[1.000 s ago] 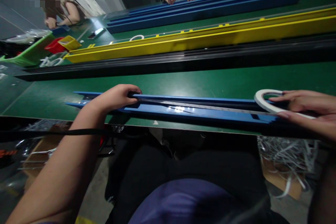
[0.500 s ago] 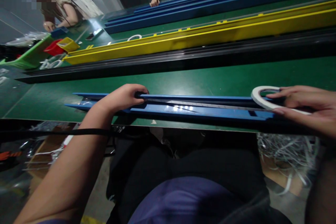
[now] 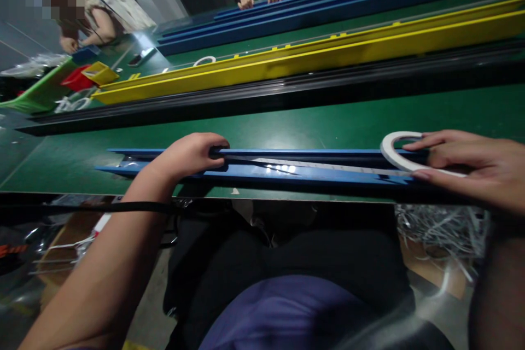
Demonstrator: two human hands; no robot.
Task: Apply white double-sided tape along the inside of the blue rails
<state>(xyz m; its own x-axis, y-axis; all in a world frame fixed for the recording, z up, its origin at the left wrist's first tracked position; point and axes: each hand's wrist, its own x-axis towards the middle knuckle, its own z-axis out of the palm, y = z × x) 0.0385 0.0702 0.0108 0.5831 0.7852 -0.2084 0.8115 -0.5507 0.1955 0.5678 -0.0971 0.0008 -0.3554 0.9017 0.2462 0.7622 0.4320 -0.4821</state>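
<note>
A long blue channel [image 3: 254,168] with two raised walls lies along the near edge of the green table. My left hand [image 3: 194,153] is closed over the channel's left part, its fingers curled at the far wall and partly hidden. From there a thin white tape strip [image 3: 320,165] runs inside the channel to the right. My right hand [image 3: 471,161] holds a roll of white tape [image 3: 391,149], fingers through its ring and thumb at its near side, above the channel's right part.
Beyond the channel lie a black profile [image 3: 229,99], a yellow profile [image 3: 254,67] and several blue profiles [image 3: 311,16]. Red [image 3: 77,77] and yellow bins [image 3: 102,73] stand at left. Two people work across the table [image 3: 311,120]. Tape scraps [image 3: 438,229] fill a box below right.
The right hand and tape roll appear slightly further left, though the whole view has shifted that way too. The left hand keeps its place on the channel. A co-worker's hands have moved closer together.
</note>
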